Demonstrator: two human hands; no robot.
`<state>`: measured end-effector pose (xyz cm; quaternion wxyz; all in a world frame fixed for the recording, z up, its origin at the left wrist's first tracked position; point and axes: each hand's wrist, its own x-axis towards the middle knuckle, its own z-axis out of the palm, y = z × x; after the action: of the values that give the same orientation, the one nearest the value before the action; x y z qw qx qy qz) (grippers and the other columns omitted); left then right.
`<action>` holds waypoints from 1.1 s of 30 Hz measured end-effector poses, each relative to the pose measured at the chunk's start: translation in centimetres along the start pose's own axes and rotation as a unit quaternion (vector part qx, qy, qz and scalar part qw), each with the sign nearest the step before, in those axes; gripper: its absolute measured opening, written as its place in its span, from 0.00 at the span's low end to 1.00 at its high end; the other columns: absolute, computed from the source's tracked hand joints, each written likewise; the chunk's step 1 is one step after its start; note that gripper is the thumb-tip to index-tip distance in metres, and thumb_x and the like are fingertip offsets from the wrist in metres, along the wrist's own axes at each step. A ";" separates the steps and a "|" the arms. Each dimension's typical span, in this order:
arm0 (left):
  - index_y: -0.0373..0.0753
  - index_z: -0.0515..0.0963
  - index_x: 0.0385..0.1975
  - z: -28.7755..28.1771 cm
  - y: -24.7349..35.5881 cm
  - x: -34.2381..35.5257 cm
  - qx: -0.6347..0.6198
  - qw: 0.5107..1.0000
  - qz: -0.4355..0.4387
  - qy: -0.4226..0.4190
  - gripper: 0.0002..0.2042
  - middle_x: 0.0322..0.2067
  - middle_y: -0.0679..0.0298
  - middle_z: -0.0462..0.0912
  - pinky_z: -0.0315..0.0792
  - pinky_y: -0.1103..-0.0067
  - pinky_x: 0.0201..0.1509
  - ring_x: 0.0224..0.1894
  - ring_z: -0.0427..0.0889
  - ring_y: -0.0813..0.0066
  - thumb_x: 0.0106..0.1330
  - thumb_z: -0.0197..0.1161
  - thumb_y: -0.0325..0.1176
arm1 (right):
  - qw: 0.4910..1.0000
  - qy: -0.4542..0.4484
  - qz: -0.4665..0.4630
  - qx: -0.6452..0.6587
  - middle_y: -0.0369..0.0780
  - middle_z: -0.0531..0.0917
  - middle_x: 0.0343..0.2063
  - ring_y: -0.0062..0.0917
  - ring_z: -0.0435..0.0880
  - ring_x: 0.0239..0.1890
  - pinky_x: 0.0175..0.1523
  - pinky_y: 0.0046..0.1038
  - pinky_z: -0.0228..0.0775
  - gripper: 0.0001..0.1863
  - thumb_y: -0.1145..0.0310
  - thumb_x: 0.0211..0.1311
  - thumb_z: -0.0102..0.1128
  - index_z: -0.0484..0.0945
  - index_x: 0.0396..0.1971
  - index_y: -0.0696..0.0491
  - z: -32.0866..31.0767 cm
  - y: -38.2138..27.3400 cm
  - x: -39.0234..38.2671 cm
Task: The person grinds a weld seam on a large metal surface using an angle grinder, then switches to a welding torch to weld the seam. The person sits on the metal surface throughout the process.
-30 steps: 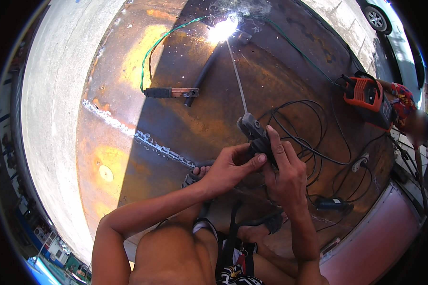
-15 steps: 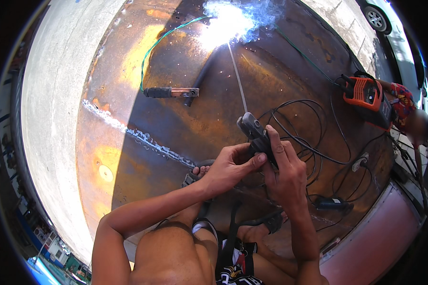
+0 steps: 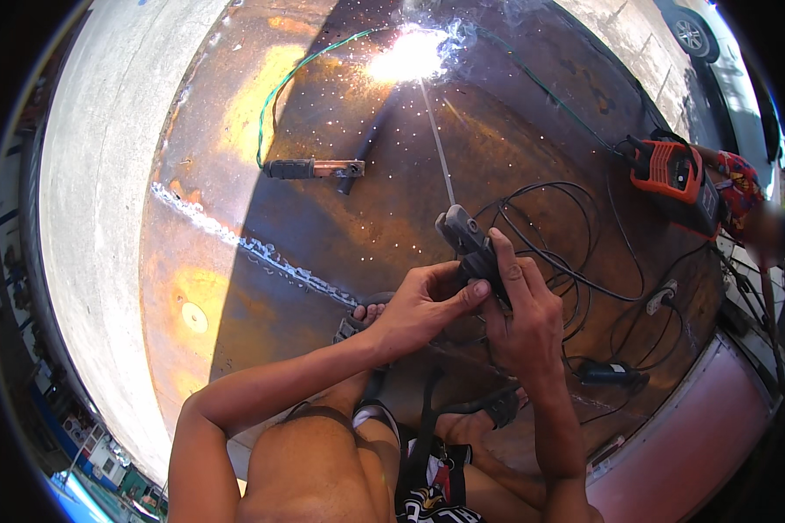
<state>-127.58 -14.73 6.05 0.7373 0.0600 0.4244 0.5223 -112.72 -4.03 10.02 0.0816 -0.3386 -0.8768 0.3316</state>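
Both my hands grip a black electrode holder (image 3: 473, 242) in front of me. My right hand (image 3: 525, 305) wraps its handle, with the index finger stretched along it. My left hand (image 3: 434, 305) closes on its left side, thumb pressed toward the handle. A thin grey welding rod (image 3: 437, 139) runs from its jaws away from me. At the rod's far end a bright welding arc (image 3: 414, 54) throws sparks and smoke, hiding the tip and the metal there. All this is above a rusty steel plate (image 3: 323, 235).
A copper-jawed clamp (image 3: 323, 169) with a green cable lies left on the plate, near a dark rod (image 3: 358, 166). An orange welding machine (image 3: 672, 174) stands right, beside another person's patterned sleeve (image 3: 740, 183). Black cables (image 3: 576, 253) coil right of my hands. A rough weld seam (image 3: 262, 253) crosses the left.
The arc's glare has shrunk and its smoke has thinned, while sparks scatter more widely over the plate. My hands and the electrode holder stay almost in place.
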 end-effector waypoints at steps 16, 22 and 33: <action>0.29 0.80 0.57 0.0 -0.1 -1.7 0.096 0.994 0.010 0.046 0.22 0.47 0.64 0.86 0.76 0.78 0.55 0.49 0.80 0.83 0.77 0.66 0.44 | 0.996 -0.019 -0.083 -0.027 0.38 0.79 0.34 0.29 0.83 0.29 0.33 0.33 0.79 0.42 0.69 0.56 0.74 0.70 0.74 0.50 -0.4 -0.1 0.1; 0.30 0.79 0.57 0.2 0.2 -1.5 0.064 0.995 -0.004 0.078 0.21 0.48 0.64 0.86 0.77 0.78 0.56 0.50 0.81 0.81 0.78 0.64 0.43 | 0.996 -0.019 -0.086 -0.021 0.40 0.79 0.35 0.30 0.85 0.32 0.35 0.34 0.80 0.41 0.66 0.59 0.73 0.68 0.73 0.57 -1.1 -0.5 0.8; 0.32 0.74 0.58 -0.5 0.3 -0.9 -0.017 0.996 0.009 0.088 0.20 0.50 0.58 0.84 0.81 0.69 0.59 0.51 0.86 0.68 0.82 0.57 0.45 | 0.997 -0.004 -0.075 0.003 0.43 0.78 0.36 0.34 0.84 0.33 0.37 0.36 0.79 0.37 0.60 0.68 0.66 0.67 0.72 0.62 -1.9 -0.9 1.4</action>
<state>-128.28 -15.48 6.39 0.6932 0.0052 0.4782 0.5393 -113.58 -2.58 11.95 0.1041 -0.2700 -0.8991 0.3284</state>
